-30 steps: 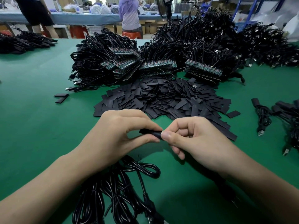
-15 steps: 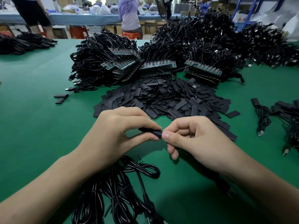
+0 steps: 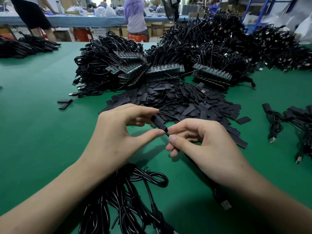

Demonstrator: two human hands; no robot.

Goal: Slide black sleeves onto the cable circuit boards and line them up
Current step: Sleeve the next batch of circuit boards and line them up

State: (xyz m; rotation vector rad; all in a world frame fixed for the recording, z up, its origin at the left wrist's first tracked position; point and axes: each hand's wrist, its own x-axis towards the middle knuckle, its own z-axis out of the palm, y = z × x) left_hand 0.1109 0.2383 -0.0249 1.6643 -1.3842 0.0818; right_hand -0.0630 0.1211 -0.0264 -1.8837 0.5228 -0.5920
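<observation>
Head cam Q from tinker: which way was the black sleeve (image 3: 159, 124) pointing?

solderjoe: slanted, far end up-left, near end toward the right hand (image 3: 207, 149). Left hand (image 3: 116, 137) pinched it thumb-and-forefinger, and the right pinched its near end. Both were just over the green table (image 3: 42, 141), sleeve pile (image 3: 194, 102) behind, board bundles (image 3: 165, 69) beyond.

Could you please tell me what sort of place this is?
Most likely an electronics assembly workshop: heaps of black cables ending in small circuit boards, a pile of black sleeves on a green worktable, other workers behind.
</observation>
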